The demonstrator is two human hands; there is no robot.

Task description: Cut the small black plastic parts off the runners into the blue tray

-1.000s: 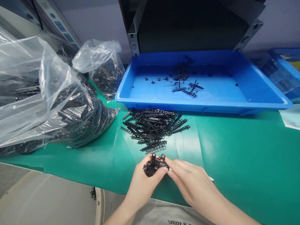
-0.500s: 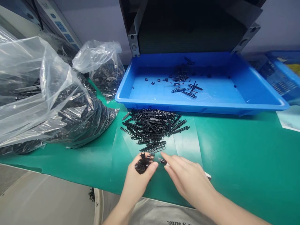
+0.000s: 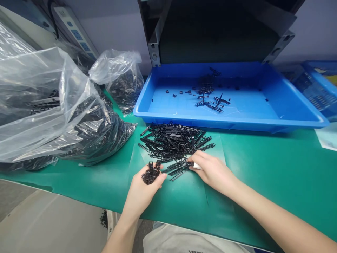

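My left hand (image 3: 143, 186) is closed around a bundle of black plastic strips (image 3: 151, 173), whose ends stick up above the thumb. To its right, my right hand (image 3: 214, 170) grips a slim white-handled tool (image 3: 196, 166) with a dark front end; the fingers hide most of it, so its exact kind is unclear. That dark end is at the near right edge of a pile of black ladder-like plastic strips (image 3: 173, 140). Several strips of the pile lie between my two hands on the green table mat (image 3: 179, 203).
Behind the pile stands a blue tray (image 3: 237, 123) with scattered black pieces. Clear plastic bags (image 3: 76, 119) full of black parts crowd the left. A blue basket (image 3: 321, 91) is at the far right. Below the table edge is a large pale tub (image 3: 60, 221).
My hands have moved apart. The left has shifted left with its bundle, and the right has gone forward with the tool to the pile. Strips at the near edge have been displaced.
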